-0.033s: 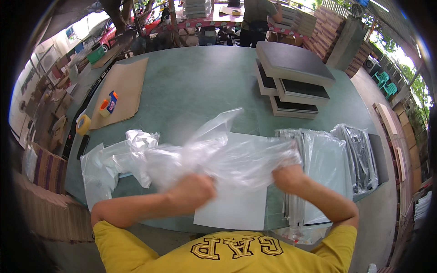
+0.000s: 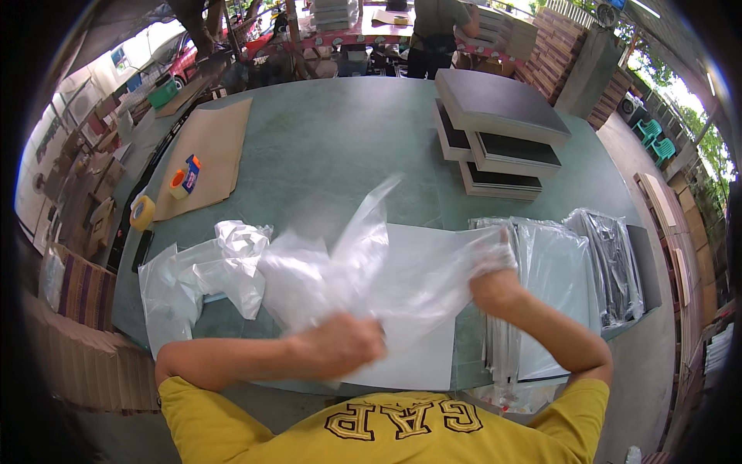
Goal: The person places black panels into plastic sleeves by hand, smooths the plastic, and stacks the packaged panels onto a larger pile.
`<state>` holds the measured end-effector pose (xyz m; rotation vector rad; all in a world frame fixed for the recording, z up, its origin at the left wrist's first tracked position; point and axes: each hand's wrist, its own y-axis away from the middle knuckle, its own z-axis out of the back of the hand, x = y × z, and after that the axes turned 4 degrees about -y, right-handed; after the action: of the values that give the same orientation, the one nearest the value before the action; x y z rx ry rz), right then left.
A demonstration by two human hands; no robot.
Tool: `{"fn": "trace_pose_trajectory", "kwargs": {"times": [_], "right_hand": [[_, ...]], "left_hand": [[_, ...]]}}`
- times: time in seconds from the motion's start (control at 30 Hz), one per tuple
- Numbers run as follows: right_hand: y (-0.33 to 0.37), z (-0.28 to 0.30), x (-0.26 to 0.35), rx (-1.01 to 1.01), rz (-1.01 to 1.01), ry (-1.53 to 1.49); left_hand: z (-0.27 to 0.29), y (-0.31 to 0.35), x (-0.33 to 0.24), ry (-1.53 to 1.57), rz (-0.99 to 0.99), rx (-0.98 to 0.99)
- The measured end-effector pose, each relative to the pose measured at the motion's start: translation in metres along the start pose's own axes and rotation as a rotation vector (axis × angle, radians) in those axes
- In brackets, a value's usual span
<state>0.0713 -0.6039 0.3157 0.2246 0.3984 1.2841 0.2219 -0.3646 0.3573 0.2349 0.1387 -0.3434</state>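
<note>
Both my hands grip a clear plastic bag (image 2: 363, 263), stretched between them and blurred by motion. My left hand (image 2: 344, 346) is closed on its near edge in a fist. Farther right, my right hand (image 2: 495, 288) is closed on the bag's other end. Beneath the bag lies a white sheet (image 2: 413, 348) on the green table, partly covered. Left of it rests a crumpled heap of clear plastic (image 2: 232, 263). Beside my right hand are several flat plastic-wrapped panels (image 2: 553, 286).
Thick dark-topped slabs (image 2: 502, 108) are stacked at the far right of the table (image 2: 340, 147). At left lie brown cardboard (image 2: 212, 147), a tape dispenser (image 2: 185, 176) and a tape roll (image 2: 142, 212). Another person (image 2: 440, 35) stands beyond the far edge.
My left hand has moved right and slightly nearer to me, still gripping the bag. My right hand has shifted slightly right. The plastic between them has changed shape.
</note>
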Motion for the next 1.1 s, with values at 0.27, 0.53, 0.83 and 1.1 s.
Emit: {"fn": "trace_pose_trajectory", "kwargs": {"times": [0.27,0.53,0.83,1.1], "right_hand": [[-0.014,0.031,0.038,0.228,0.295,-0.638],[-0.07,-0.083,0.037,-0.191,-0.066,-0.951],[-0.149,-0.141,-0.069,-0.539,-0.299,-0.808],[-0.11,-0.062,-0.101,-0.382,-0.226,-1.704]], "left_hand": [[-0.078,0.036,0.051,0.098,0.396,0.367],[-0.098,0.031,0.156,0.867,1.261,-0.538],[-0.146,-0.091,0.222,0.369,0.911,-0.418],[-0.092,-0.055,0.249,1.014,0.637,-0.673]]}}
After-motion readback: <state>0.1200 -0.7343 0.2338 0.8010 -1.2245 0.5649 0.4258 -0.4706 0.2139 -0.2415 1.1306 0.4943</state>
